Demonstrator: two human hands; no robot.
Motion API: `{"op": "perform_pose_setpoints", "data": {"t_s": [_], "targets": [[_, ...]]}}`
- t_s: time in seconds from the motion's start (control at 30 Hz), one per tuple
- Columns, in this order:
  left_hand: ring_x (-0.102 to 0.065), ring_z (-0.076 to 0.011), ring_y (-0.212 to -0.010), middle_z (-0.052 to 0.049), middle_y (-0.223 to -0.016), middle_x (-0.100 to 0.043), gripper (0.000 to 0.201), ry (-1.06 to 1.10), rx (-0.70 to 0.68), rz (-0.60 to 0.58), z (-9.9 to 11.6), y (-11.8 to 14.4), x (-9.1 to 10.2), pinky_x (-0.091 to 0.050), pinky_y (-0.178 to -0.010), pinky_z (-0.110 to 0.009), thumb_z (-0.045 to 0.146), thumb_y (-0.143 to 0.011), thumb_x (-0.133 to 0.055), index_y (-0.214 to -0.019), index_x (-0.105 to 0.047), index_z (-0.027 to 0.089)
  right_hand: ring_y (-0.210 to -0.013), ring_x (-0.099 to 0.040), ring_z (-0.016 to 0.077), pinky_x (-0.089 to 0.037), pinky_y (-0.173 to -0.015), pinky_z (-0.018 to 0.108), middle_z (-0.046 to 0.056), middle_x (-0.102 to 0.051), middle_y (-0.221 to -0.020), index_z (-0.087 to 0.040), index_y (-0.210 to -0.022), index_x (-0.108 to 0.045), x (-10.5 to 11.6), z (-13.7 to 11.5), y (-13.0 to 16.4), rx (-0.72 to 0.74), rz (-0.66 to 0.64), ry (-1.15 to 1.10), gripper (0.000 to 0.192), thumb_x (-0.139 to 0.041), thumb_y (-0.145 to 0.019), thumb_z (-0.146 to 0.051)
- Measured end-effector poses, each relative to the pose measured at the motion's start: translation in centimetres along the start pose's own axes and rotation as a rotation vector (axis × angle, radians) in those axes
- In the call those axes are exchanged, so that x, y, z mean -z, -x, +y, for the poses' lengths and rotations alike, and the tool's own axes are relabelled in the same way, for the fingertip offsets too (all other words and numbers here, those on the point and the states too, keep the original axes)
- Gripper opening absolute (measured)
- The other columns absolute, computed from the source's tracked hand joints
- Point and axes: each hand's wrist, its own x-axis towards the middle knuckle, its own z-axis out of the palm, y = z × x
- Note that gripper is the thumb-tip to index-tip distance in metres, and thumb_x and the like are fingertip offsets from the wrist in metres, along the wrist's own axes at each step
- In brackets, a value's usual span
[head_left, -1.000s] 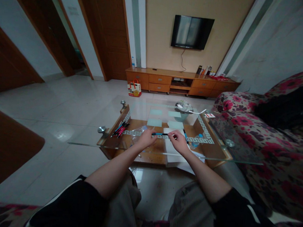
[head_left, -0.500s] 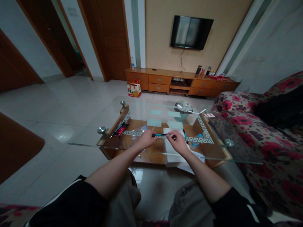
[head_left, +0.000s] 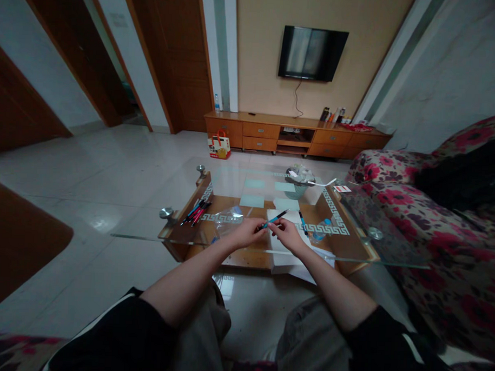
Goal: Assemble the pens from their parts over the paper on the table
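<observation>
A blue and black pen (head_left: 278, 217) slants up to the right above the glass table, its dark tip pointing away from me. My left hand (head_left: 249, 232) is closed around its near end. The fingers of my right hand (head_left: 286, 234) pinch the pen close to the left fingertips, so the two hands almost touch. Part of the pen's near end is hidden by the fingers. To the left lies a bunch of blue, red and black pens (head_left: 196, 212). Another dark pen (head_left: 302, 223) lies to the right of my right hand.
The glass coffee table (head_left: 231, 179) has a wooden lower shelf. Clear plastic wrapping (head_left: 229, 217) lies left of my hands, white paper (head_left: 283, 257) beneath them. A water bottle (head_left: 322, 229) is at right, and a waste basket (head_left: 298, 190) stands behind.
The pen has turned from level to slanting, its tip now up and to the right. My left hand has moved right, closer to my right hand.
</observation>
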Motion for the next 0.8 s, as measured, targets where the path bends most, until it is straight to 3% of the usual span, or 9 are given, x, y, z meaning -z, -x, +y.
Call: {"op": "perform_pose_setpoints", "data": {"t_s": [0.13, 0.23, 0.33, 0.4, 0.53, 0.67, 0.8], "targets": [[-0.060, -0.0142, -0.071, -0.004, -0.088, -0.071, 0.036, 0.075, -0.042, -0.063, 0.4, 0.2, -0.3, -0.045, -0.067, -0.023, 0.028, -0.090, -0.055, -0.124, -0.063, 0.017, -0.063, -0.061, 0.0156, -0.046, -0.052, 0.023, 0.002, -0.065, -0.067, -0.018, -0.078, -0.063, 0.8, -0.3, -0.5, -0.071, 0.056, -0.120, 0.039, -0.066, -0.077, -0.056], [-0.062, -0.0143, -0.073, -0.005, -0.092, -0.071, 0.047, 0.114, -0.028, -0.074, 0.3, 0.3, -0.2, -0.047, -0.069, -0.024, 0.028, -0.089, -0.057, -0.135, -0.055, 0.017, -0.071, -0.065, 0.0187, -0.048, -0.056, 0.025, 0.006, -0.070, -0.078, -0.017, -0.087, -0.065, 3.6, 0.3, -1.5, -0.094, 0.206, -0.121, 0.038, -0.061, -0.080, -0.053], [-0.063, -0.0151, -0.075, -0.006, -0.093, -0.071, 0.044, 0.111, -0.002, -0.062, -0.1, 0.3, -0.2, -0.049, -0.071, -0.025, 0.027, -0.088, -0.058, -0.130, -0.059, 0.015, -0.077, -0.065, 0.0217, -0.050, -0.069, 0.031, 0.011, -0.072, -0.088, -0.013, -0.102, -0.069, 7.5, 2.0, -2.1, -0.014, 0.484, 0.223, 0.039, -0.052, -0.085, -0.044], [-0.063, -0.0154, -0.076, -0.006, -0.092, -0.071, 0.036, 0.099, -0.007, -0.067, -0.3, 0.3, -0.1, -0.049, -0.071, -0.026, 0.027, -0.088, -0.058, -0.122, -0.064, 0.015, -0.085, -0.064, 0.0256, -0.048, -0.079, 0.036, 0.016, -0.072, -0.093, -0.011, -0.105, -0.072, 9.7, 3.4, -2.1, -0.005, 0.574, 0.537, 0.039, -0.050, -0.085, -0.037], [-0.063, -0.0156, -0.075, -0.005, -0.089, -0.070, 0.024, 0.047, -0.027, -0.080, -0.4, 0.3, 0.1, -0.048, -0.071, -0.025, 0.025, -0.087, -0.056, -0.105, -0.069, 0.015, -0.090, -0.065, 0.0277, -0.046, -0.083, 0.034, 0.019, -0.072, -0.092, -0.009, -0.099, -0.075, 11.7, 5.7, -1.6, -0.078, 0.486, 0.854, 0.035, -0.048, -0.085, -0.025], [-0.063, -0.0161, -0.077, -0.006, -0.091, -0.070, 0.025, 0.028, -0.017, -0.080, -0.5, 0.3, 0.2, -0.049, -0.072, -0.026, 0.024, -0.087, -0.056, -0.105, -0.070, 0.015, -0.082, -0.068, 0.0247, -0.047, -0.076, 0.030, 0.016, -0.074, -0.088, -0.012, -0.097, -0.076, 11.4, 6.9, -1.6, -0.235, 0.442, 0.875, 0.026, -0.055, -0.083, -0.022], [-0.062, -0.0157, -0.076, -0.007, -0.092, -0.070, 0.028, 0.038, 0.005, -0.069, -0.9, 0.3, 0.0, -0.048, -0.072, -0.026, 0.024, -0.087, -0.056, -0.110, -0.070, 0.015, -0.080, -0.069, 0.0233, -0.047, -0.074, 0.029, 0.014, -0.075, -0.085, -0.012, -0.090, -0.077, 11.1, 7.4, -1.9, -0.241, 0.429, 0.896, 0.023, -0.056, -0.084, -0.021]]}}
